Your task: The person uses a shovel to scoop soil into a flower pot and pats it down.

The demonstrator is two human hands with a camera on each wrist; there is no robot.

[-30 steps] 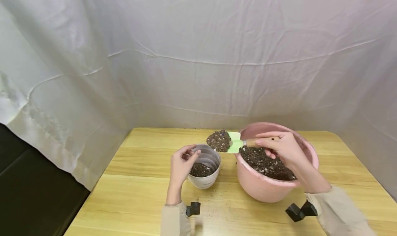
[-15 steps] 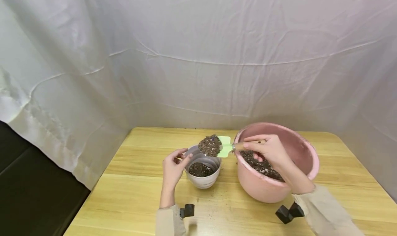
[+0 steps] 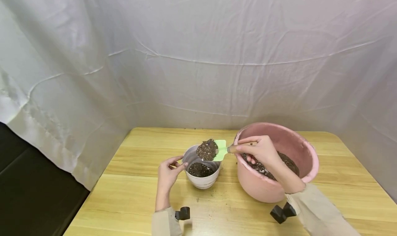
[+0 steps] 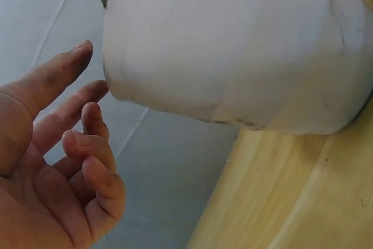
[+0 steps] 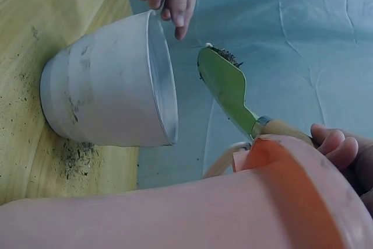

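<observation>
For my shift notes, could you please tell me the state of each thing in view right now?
White pot: upright on the table, partly filled with soil.
Pink basin: upright, soil inside.
Green trowel: loaded with soil, held over the white pot.
Right hand: grips the trowel's wooden handle.
Left hand: fingertips at the white pot's rim, holding nothing.
Table: soil crumbs scattered near the pot.

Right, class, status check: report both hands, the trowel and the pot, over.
Right hand grips trowel, loaded with soil, over white pot. Left hand open beside pot rim, fingertips close. Pink basin alongside; nothing between trowel and pot.
</observation>
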